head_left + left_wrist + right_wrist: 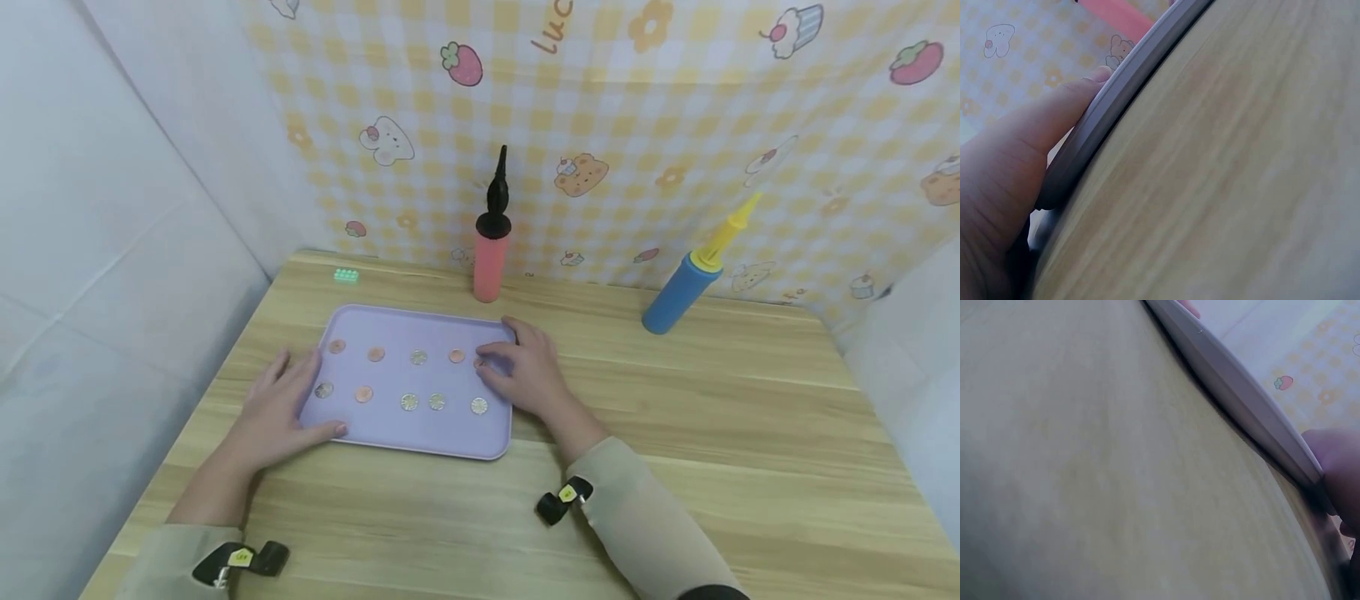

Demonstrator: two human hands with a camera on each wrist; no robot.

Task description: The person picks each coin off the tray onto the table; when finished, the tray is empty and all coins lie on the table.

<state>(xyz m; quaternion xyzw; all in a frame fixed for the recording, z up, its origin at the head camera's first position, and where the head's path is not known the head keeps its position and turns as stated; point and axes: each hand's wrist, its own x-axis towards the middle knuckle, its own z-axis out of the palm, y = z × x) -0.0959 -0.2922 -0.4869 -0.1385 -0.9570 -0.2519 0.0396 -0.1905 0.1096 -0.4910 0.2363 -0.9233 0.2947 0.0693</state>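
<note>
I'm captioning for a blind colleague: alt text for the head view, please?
A person's left hand touches the left end of a lilac tray of coins on a wooden table; the right hand appears to pinch one coin near the right edge. Behind stand a pink pump and, farther right, a blue pump.

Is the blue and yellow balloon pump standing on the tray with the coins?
No, the blue and yellow balloon pump stands on the wooden table, apart from the lilac tray that holds the coins.
</note>
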